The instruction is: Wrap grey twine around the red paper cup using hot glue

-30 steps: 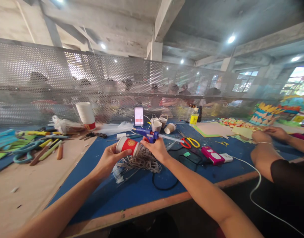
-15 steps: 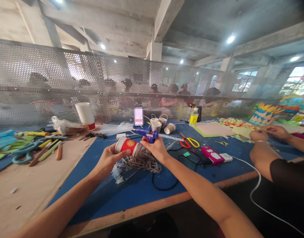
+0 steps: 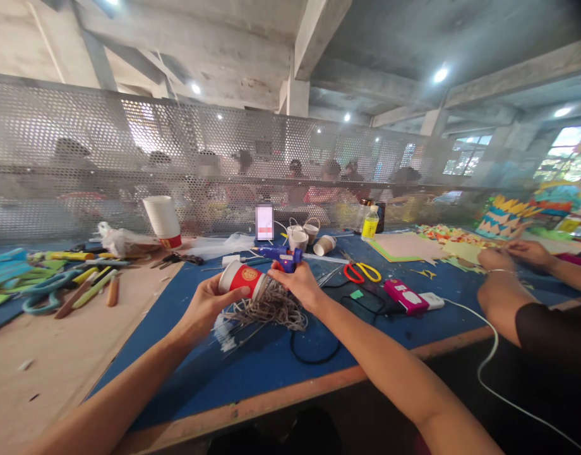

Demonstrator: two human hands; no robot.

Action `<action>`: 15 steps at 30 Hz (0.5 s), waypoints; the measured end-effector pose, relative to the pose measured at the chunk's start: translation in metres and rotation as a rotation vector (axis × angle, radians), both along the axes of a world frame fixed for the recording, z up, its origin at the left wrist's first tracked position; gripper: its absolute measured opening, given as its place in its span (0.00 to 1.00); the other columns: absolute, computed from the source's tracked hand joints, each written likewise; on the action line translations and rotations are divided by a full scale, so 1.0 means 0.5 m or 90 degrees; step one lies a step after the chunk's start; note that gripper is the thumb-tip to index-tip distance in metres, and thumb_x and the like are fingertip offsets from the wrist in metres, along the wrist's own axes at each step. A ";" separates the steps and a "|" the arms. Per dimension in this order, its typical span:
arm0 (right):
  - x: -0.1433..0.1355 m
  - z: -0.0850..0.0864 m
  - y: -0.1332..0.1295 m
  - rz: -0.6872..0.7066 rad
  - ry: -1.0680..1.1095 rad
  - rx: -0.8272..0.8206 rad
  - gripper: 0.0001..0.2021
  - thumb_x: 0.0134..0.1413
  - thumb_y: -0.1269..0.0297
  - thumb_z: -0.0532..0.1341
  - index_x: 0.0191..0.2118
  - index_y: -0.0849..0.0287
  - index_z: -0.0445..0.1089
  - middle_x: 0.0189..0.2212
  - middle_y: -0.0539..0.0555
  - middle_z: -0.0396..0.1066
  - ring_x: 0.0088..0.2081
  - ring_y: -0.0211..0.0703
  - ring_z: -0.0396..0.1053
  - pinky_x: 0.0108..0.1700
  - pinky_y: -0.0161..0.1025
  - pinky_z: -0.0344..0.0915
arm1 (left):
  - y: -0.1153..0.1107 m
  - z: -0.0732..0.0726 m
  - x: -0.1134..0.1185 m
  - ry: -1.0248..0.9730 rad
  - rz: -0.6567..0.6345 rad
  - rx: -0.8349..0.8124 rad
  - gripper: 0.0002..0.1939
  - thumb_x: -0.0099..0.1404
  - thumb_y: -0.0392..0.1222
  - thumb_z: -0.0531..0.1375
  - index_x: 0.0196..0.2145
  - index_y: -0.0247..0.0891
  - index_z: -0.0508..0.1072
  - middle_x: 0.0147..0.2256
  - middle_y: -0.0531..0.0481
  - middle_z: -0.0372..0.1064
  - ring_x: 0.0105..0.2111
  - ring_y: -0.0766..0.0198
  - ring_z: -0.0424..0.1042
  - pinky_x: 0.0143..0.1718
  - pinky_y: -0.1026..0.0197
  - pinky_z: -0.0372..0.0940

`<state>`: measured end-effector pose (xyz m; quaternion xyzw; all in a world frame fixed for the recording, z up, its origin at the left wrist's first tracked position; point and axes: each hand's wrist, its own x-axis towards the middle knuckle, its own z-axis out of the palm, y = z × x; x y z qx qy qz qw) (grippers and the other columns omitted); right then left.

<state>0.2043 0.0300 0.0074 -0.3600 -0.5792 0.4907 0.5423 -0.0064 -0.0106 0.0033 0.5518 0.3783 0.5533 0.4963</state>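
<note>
My left hand is wrapped around a red and white paper cup, which lies tilted on its side above the table. Twine covers the cup's right end and trails into a loose heap of grey-brown twine below. In my right hand is a blue hot glue gun, its nozzle pointing left and a clear glue stick sticking out behind. The fingertips of that hand are close to the twine end of the cup; whether they touch it I cannot tell.
Behind my hands stand twine-covered cups and a phone. Scissors, a pink power bank and a yellow bottle lie or stand rightward. Stacked cups and tools are left. Another person's hands work at right.
Almost nothing differs. Both hands keep their hold on the cup and the glue gun, and the gun has shifted only very slightly.
</note>
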 end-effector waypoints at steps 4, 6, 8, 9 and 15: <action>-0.002 -0.002 0.003 0.005 0.008 -0.016 0.13 0.42 0.59 0.73 0.32 0.59 0.74 0.23 0.46 0.68 0.21 0.32 0.59 0.23 0.33 0.57 | -0.004 0.000 -0.002 0.000 -0.003 0.001 0.16 0.50 0.38 0.75 0.38 0.37 0.81 0.31 0.50 0.79 0.29 0.62 0.74 0.33 0.64 0.68; -0.002 -0.002 0.004 0.010 0.008 -0.022 0.13 0.41 0.59 0.73 0.32 0.59 0.73 0.22 0.45 0.67 0.21 0.32 0.59 0.23 0.33 0.57 | -0.005 0.000 -0.002 0.001 -0.004 0.001 0.16 0.50 0.38 0.75 0.38 0.37 0.81 0.31 0.50 0.79 0.29 0.62 0.74 0.33 0.64 0.68; -0.002 -0.001 0.004 0.015 0.009 -0.031 0.13 0.41 0.59 0.73 0.32 0.59 0.73 0.22 0.45 0.67 0.21 0.32 0.58 0.22 0.33 0.56 | -0.004 0.000 -0.002 0.003 -0.003 0.003 0.17 0.50 0.38 0.75 0.38 0.37 0.81 0.31 0.50 0.79 0.29 0.62 0.74 0.34 0.64 0.68; -0.002 0.000 0.003 0.016 0.011 -0.035 0.14 0.41 0.59 0.73 0.32 0.59 0.73 0.22 0.45 0.67 0.21 0.32 0.58 0.22 0.33 0.56 | -0.003 0.000 -0.002 0.003 -0.002 0.004 0.17 0.50 0.38 0.75 0.39 0.37 0.81 0.31 0.50 0.80 0.30 0.61 0.74 0.34 0.63 0.68; -0.002 0.002 0.001 0.026 0.032 -0.052 0.15 0.39 0.58 0.74 0.32 0.59 0.73 0.23 0.45 0.67 0.21 0.32 0.58 0.22 0.33 0.55 | -0.003 0.002 0.001 0.000 -0.001 0.001 0.17 0.50 0.38 0.75 0.39 0.37 0.82 0.31 0.49 0.80 0.29 0.61 0.74 0.34 0.63 0.68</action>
